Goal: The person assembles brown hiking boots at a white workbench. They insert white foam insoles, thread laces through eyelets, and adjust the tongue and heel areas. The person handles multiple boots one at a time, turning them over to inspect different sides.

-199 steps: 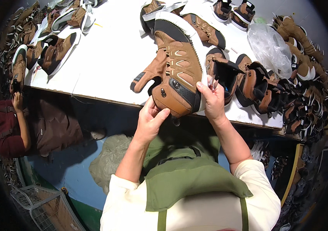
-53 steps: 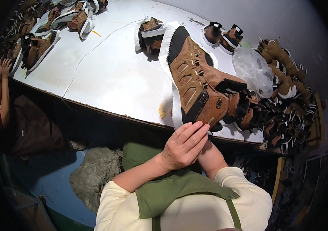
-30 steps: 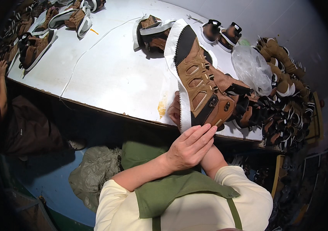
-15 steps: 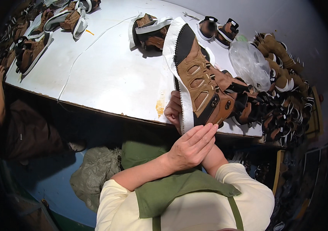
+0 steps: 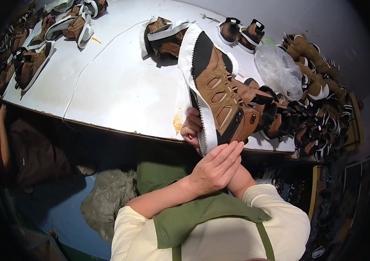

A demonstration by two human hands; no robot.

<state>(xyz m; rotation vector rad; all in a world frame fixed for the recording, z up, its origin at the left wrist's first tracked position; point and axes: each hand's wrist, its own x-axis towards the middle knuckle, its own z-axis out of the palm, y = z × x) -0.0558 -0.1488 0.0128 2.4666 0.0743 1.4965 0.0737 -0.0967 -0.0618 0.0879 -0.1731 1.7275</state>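
Observation:
A brown and black shoe [image 5: 219, 93] with cut-out side panels and a white, stitched sole edge is held up over the table's front edge, toe pointing away. My arms cross. Bent fingers of my right hand [image 5: 192, 126] grip the white sole edge on its left side; the palm is hidden behind the shoe. My left hand [image 5: 219, 168] lies against the heel, its fingers stretched out side by side, with the thumb out of sight. Behind the toe, another brown shoe [image 5: 164, 40] with a white sole edge lies on the table.
Several brown shoes [image 5: 33, 65] lie along the left end of the white table [image 5: 119, 82]. On the right are a clear plastic bag [image 5: 278, 71] and a large heap of shoes [image 5: 324, 126]. A white cord [image 5: 82, 71] crosses the tabletop. Another person's arm [image 5: 3, 135] is at far left.
The whole view has shifted slightly. My hands keep their hold on the shoe with little change. At far left, the other person's hand has moved down, below the table edge.

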